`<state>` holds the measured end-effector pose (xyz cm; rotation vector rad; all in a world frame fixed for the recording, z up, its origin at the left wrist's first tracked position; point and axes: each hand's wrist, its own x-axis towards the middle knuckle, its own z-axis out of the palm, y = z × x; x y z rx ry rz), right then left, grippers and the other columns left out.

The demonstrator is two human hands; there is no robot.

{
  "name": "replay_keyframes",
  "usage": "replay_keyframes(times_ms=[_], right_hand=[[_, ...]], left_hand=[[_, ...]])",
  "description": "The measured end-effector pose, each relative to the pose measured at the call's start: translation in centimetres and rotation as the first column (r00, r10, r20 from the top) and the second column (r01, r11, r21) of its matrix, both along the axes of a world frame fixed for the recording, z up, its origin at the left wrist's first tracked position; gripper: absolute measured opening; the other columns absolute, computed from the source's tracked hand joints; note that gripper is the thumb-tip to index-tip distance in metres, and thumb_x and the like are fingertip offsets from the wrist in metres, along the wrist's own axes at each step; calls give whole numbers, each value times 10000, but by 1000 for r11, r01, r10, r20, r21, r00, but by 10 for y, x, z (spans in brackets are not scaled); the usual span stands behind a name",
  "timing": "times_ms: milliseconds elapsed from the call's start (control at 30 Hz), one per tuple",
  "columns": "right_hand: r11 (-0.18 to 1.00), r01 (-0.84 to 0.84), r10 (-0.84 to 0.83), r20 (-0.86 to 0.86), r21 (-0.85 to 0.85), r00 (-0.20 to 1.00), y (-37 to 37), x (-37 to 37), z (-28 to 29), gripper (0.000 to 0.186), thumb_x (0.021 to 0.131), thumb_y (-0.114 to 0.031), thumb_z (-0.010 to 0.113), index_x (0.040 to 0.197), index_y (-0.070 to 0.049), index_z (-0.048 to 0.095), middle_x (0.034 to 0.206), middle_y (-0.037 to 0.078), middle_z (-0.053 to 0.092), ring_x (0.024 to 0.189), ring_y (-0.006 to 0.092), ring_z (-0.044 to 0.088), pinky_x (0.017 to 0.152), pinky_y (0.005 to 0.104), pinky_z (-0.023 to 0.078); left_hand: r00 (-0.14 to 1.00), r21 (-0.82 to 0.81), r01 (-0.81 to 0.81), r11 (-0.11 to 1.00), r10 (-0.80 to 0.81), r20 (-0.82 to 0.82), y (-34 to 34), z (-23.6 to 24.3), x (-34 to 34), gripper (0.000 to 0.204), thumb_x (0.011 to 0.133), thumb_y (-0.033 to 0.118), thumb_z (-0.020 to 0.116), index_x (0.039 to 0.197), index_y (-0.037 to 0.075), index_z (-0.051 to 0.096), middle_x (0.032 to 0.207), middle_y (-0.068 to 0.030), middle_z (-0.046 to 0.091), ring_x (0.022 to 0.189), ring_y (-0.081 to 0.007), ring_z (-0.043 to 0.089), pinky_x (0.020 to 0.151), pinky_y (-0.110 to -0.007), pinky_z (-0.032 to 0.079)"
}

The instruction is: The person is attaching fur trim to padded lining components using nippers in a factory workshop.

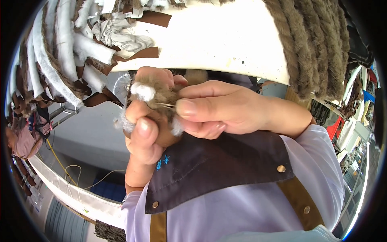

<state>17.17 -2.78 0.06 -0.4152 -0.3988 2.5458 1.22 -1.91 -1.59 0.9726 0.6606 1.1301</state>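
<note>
My left hand (pixel 142 135) is closed around a brown fur piece (pixel 164 95), with its thumb pressed toward the fingers. White fluffy stuffing (pixel 143 92) shows at the end of the fur, and more white fluff (pixel 177 126) sticks out lower down. From the right, my right hand (pixel 225 105) pinches a thin, pale, needle-like tool (pixel 166 105) between thumb and fingers. Its tip meets the fur; most of it is hidden by my fingers. Both hands are held up in front of my dark apron (pixel 217 165), just off the table edge.
A white table (pixel 217 36) lies beyond my hands. Long brown fur strips (pixel 318 48) hang over its right side. White-backed strips (pixel 60 44) pile up at the left, beside crumpled pale cloth (pixel 121 35) and flat brown strips (pixel 155 18). A yellow cable (pixel 57 155) runs at the lower left.
</note>
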Motion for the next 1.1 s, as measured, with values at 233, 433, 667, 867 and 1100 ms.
replay_keyframes(times_ms=[233,433,667,867,1100], right_hand=[[337,-129,-797,356,933,488,11,21,-26,343,744,-212,674,936,-47,443,888,59,539,660,180,544,586,313,430],[517,-400,-588,653,757,477,-17,43,-2,380,712,-203,645,969,-24,430,860,160,586,801,333,580,683,379,457],[478,-429,-878,398,767,-267,-34,198,110,303,649,-182,653,810,-46,435,770,29,418,712,120,402,615,274,367],[655,-622,-747,243,429,-619,-18,333,72,296,710,-153,669,836,-23,435,720,171,504,701,345,521,624,375,411],[493,-791,-864,97,363,-494,3,330,78,259,676,-80,671,848,-35,482,760,149,540,754,318,551,648,372,433]], left_hand=[[952,-474,-253,843,305,36,12,41,8,430,831,490,400,971,85,438,924,-48,417,848,-199,427,842,-374,374],[772,-491,-137,861,403,492,49,31,-29,241,848,285,513,856,74,396,742,-11,371,676,-136,381,681,-265,344],[841,-399,-192,897,360,404,51,8,-61,265,861,238,513,750,96,318,686,-1,303,583,-101,297,580,-242,310],[906,-547,-134,827,326,271,42,-1,-43,268,854,275,522,861,61,360,741,-16,365,620,-111,325,572,-237,305],[938,-586,-193,787,323,124,35,13,-46,309,872,316,480,731,83,333,680,-2,302,591,-108,301,574,-241,308]])
